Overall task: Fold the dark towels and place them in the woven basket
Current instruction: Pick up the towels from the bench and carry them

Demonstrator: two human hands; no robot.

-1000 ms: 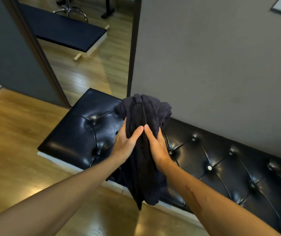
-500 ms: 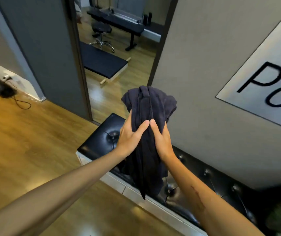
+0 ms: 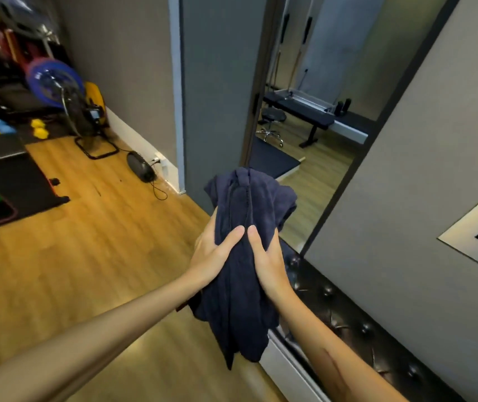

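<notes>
Towels (image 3: 243, 256) bunched, held aloft over floor beside bench (image 3: 348, 309); left hand (image 3: 213, 253) and right hand (image 3: 266, 259) gripping opposite sides. Risk: loose hanging ends slipping free. Basket not visible.

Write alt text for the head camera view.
Both hands, left hand and right hand, grip a bunched dark towel held up over a wood floor, beside a black tufted bench. No basket shows.
</notes>
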